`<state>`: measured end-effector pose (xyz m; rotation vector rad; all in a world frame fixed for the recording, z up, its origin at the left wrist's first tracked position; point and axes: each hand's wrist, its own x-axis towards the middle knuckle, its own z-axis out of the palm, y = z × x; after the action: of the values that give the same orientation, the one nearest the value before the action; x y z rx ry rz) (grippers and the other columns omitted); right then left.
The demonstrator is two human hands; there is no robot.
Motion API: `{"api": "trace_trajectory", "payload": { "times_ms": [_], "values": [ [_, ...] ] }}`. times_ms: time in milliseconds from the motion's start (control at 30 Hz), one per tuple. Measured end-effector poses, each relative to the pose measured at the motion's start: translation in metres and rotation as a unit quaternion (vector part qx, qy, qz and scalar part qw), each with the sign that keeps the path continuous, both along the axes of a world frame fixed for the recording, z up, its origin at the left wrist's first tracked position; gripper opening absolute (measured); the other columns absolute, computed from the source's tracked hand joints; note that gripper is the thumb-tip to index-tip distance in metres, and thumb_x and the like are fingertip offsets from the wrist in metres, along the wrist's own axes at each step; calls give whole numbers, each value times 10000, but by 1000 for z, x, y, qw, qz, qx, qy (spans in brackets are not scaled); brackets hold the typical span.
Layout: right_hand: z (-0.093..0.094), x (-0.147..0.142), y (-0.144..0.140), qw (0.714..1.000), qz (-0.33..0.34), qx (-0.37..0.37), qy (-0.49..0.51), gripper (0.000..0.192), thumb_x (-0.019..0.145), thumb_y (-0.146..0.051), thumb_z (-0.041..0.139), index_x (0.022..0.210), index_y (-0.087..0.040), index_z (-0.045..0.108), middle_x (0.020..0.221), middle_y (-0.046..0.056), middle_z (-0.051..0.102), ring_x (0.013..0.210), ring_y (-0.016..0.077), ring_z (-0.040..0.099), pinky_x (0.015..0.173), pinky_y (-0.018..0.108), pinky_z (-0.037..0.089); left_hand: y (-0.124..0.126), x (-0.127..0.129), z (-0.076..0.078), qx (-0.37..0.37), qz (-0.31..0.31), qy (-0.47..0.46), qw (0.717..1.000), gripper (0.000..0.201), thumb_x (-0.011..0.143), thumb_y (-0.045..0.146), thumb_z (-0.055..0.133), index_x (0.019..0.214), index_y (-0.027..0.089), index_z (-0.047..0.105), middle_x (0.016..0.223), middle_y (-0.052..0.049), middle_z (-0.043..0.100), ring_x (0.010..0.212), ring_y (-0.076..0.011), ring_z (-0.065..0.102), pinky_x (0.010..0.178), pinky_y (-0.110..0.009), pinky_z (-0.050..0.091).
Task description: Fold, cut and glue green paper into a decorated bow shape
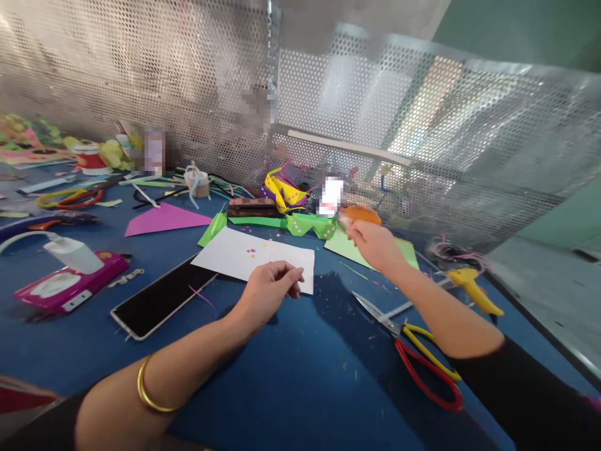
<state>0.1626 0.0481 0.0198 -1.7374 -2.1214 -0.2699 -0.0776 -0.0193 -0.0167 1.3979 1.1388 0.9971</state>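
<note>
Left hand (272,285) rests loosely curled, grip narrow and holding nothing, on the white paper's (248,255) near edge, a phone (162,295) at its nine o'clock. Right hand (373,243) pinches an orange piece (360,215) above green paper (350,247); scissors (413,351) lie at its five o'clock on the table (300,376).

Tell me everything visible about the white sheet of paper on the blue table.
The white sheet of paper is a plain rectangle lying flat on the blue table, skewed to the table edge. Tiny pink and yellow specks dot its middle. The left hand rests loosely curled on its near right corner. Its far left corner meets a green paper strip; a dark phone lies just beside its left edge.
</note>
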Motion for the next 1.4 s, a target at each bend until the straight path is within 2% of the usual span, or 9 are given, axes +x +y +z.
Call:
{"api": "trace_trajectory", "payload": {
  "times_ms": [133, 267, 367, 533, 767, 867, 967, 1200, 1400],
  "values": [
    [-21, 3, -72, 998, 60, 10, 17, 282, 939, -280, 402, 671, -226, 466, 638, 13, 589, 621, 176, 552, 595, 278, 350, 0, 0, -4, 91, -22, 91, 991, 332, 874, 435, 522, 641, 204, 575, 535, 15, 588, 556, -148, 567, 608, -278, 434],
    [-40, 4, -128, 991, 87, 86, 45, 338, 972, -257, 372, 635, -244, 347, 578, -9, 471, 564, 164, 472, 569, 283, 334, -7, 6, -6, 233, -30, 259, 937, 370, 908, 407, 486, 613, 202, 577, 582, -1, 611, 574, -150, 535, 584, -275, 348],
    [-47, 9, -149, 989, 86, 92, 77, 348, 976, -243, 401, 629, -243, 364, 575, -9, 472, 573, 167, 473, 560, 289, 342, -16, 17, -2, 282, -62, 290, 912, 322, 909, 392, 508, 685, 206, 646, 681, -15, 675, 624, -154, 568, 597, -269, 343],
    [-50, 23, -150, 975, 101, 92, 173, 156, 935, -240, 530, 790, -239, 586, 778, 23, 678, 778, 200, 613, 741, 331, 463, -26, 52, 12, 282, -123, 284, 908, 171, 851, 289, 567, 786, 234, 715, 756, -7, 720, 688, -163, 618, 629, -258, 377],
    [-55, 21, -152, 967, 109, 112, 202, 171, 870, -205, 592, 719, -248, 526, 671, -6, 611, 704, 189, 594, 677, 315, 491, -21, 95, 5, 242, -121, 223, 937, 179, 833, 273, 566, 805, 227, 737, 730, 1, 725, 677, -167, 625, 595, -247, 399],
    [-55, 18, -153, 969, 112, 128, 181, 179, 846, -167, 589, 719, -249, 495, 644, -16, 569, 684, 180, 582, 676, 305, 503, -21, 95, -9, 259, -117, 218, 934, 187, 860, 252, 549, 829, 221, 731, 812, -7, 744, 742, -165, 644, 647, -249, 415],
    [-56, 17, -152, 968, 119, 142, 171, 182, 843, -147, 578, 734, -253, 479, 631, -34, 538, 656, 165, 578, 835, 355, 525, -20, 89, -17, 277, -120, 217, 928, 183, 880, 262, 546, 848, 224, 722, 846, -12, 745, 771, -163, 650, 673, -251, 422],
    [-58, 19, -148, 968, 104, 156, 167, 211, 850, -162, 588, 722, -254, 448, 642, -38, 521, 638, 153, 566, 906, 370, 527, -19, 87, -17, 264, -128, 221, 930, 180, 881, 246, 541, 818, 224, 708, 802, -9, 737, 733, -158, 646, 637, -248, 418],
    [-48, 31, -146, 975, 113, 148, 123, 186, 932, -282, 588, 757, -218, 590, 663, -41, 652, 610, 118, 595, 977, 370, 444, -22, 88, -19, 273, -127, 212, 930, 163, 866, 201, 556, 830, 231, 713, 815, 14, 746, 741, -148, 657, 637, -235, 419]
  ]
}}
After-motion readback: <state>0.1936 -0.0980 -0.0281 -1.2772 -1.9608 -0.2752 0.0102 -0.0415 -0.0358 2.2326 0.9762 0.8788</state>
